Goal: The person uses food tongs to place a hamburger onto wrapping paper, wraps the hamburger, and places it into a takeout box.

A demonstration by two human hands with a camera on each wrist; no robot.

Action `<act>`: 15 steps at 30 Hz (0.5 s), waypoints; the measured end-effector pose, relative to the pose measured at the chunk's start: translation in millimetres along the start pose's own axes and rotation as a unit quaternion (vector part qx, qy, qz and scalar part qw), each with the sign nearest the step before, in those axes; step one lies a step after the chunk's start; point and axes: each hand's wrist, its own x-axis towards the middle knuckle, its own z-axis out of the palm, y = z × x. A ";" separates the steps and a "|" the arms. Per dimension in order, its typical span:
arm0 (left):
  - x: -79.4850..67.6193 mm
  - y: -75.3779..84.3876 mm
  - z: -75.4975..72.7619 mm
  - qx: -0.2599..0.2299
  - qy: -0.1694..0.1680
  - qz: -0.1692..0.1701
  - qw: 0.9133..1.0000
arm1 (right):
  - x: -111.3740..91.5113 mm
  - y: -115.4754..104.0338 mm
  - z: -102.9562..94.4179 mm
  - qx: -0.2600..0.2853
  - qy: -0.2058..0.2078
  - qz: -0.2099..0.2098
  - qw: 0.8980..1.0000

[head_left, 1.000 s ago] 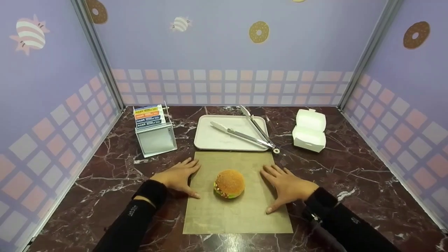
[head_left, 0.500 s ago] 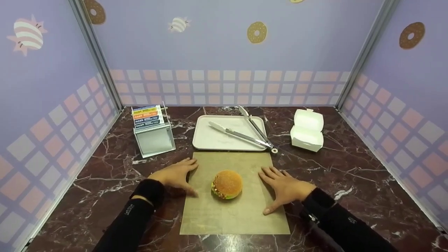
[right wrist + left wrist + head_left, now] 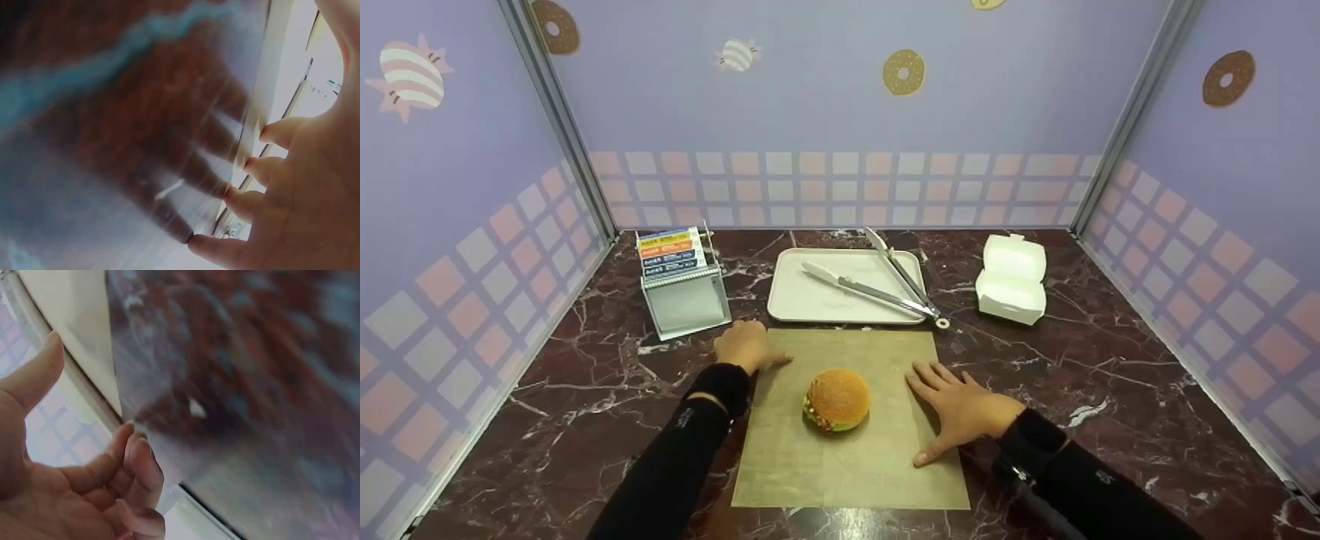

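A hamburger (image 3: 838,400) with a seeded bun lies on a square of tan wrapping paper (image 3: 851,480) in the head view. At the paper's upper left corner hovers my left hand (image 3: 744,349), thumb stretched over the sheet. In the left wrist view its fingers (image 3: 143,467) are loosely bent, with nothing seen between them and the thumb. My right hand (image 3: 960,405) lies spread over the paper's right edge. The right wrist view has its fingertips (image 3: 233,197) down along that edge, apart from the burger.
Behind the paper stands a white tray (image 3: 787,304) with metal tongs (image 3: 877,292) across it, their hinge end past its front right corner. A grey dispenser (image 3: 688,309) with several coloured packets is at left. An open white takeaway box (image 3: 1011,281) stands at right.
My left hand has left the paper's left side and moved forward to its upper left corner, fingers bending. The right hand stays on the right edge. The whole view drifts slightly left.
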 end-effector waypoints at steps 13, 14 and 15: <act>1.9 10.6 2.7 -0.027 -0.005 -0.009 1.000 | 0.6 0.5 -1.1 0.001 0.006 0.001 1.000; 7.7 7.3 7.7 -0.029 -0.008 -0.003 1.000 | 0.6 0.6 -0.9 0.002 0.007 0.001 1.000; 14.9 3.4 14.3 -0.035 -0.010 0.004 0.999 | 0.9 0.7 -0.6 0.003 0.007 0.000 1.000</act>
